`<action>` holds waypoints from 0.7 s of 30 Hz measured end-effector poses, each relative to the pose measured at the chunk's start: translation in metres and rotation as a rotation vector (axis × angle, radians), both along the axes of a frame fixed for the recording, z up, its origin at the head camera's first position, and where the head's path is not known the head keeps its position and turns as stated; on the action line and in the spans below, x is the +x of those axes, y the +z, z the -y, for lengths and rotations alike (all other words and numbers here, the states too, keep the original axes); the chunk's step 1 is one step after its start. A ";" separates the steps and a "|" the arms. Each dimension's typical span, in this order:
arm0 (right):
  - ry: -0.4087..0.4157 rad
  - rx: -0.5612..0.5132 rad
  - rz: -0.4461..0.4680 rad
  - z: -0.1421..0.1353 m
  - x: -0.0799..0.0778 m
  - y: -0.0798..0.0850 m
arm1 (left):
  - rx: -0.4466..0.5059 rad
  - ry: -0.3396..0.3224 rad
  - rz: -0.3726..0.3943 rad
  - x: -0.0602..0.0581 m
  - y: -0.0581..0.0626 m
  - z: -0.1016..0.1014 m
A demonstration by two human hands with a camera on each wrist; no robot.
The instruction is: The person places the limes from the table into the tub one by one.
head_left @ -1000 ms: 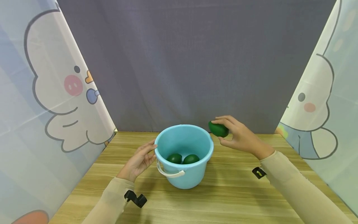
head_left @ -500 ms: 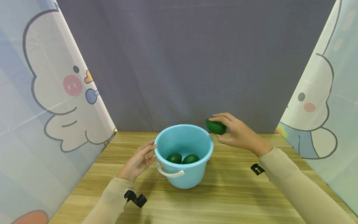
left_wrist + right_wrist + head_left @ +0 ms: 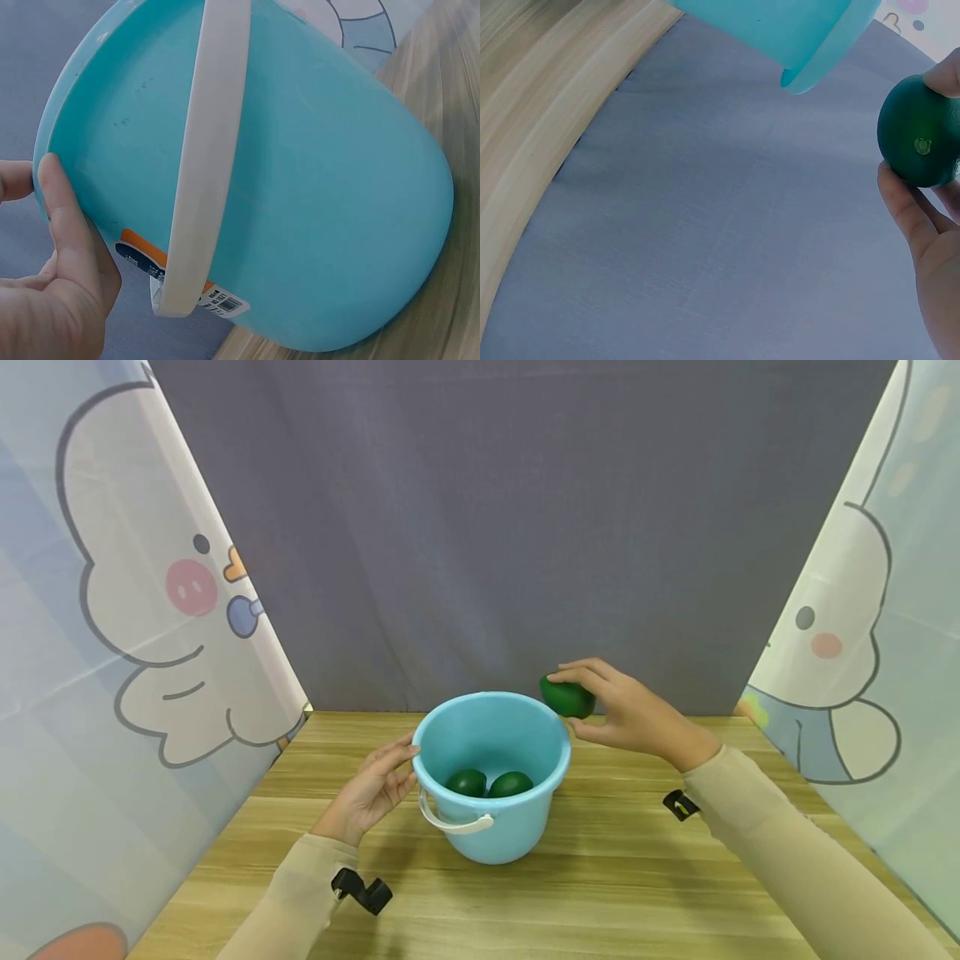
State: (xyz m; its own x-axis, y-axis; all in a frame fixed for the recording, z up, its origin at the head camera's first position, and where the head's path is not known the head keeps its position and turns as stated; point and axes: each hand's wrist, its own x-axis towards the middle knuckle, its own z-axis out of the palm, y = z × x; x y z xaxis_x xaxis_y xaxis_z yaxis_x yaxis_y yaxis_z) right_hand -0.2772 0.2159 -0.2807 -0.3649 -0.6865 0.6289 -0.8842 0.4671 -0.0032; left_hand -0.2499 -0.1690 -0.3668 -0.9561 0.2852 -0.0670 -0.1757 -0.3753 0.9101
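Observation:
A light blue bucket (image 3: 498,831) with a white handle (image 3: 459,827) stands upright on the wooden table. Inside it, at the bottom, lie two dark green avocados, a left one (image 3: 467,782) and a right one (image 3: 511,784). My left hand (image 3: 372,793) pinches the bucket's rim from the left side; in the left wrist view the rim (image 3: 45,120) passes between the fingers. Between thumb and fingers my right hand (image 3: 626,708) holds another dark green avocado (image 3: 567,697), just above the bucket's right back rim. A stem scar shows on that avocado (image 3: 919,131) in the right wrist view.
The wooden table (image 3: 630,877) reaches back to a grey curtain (image 3: 480,527). Cartoon-printed curtains hang at the left (image 3: 142,568) and right (image 3: 847,635). A label (image 3: 221,301) sticks to the bucket's outside, partly behind the handle.
My right hand has moved left and slightly up with the avocado, from beside the bucket to its right back rim. The left hand and the bucket have stayed in place.

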 end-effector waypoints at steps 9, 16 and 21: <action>0.002 0.011 0.021 0.006 0.000 0.001 | 0.007 -0.002 -0.004 0.000 0.000 0.000; 0.016 0.016 0.007 0.012 -0.003 0.004 | -0.003 0.003 -0.001 0.001 0.000 0.000; 0.015 0.033 0.032 0.015 -0.003 0.006 | -0.008 0.004 0.002 0.001 0.000 0.000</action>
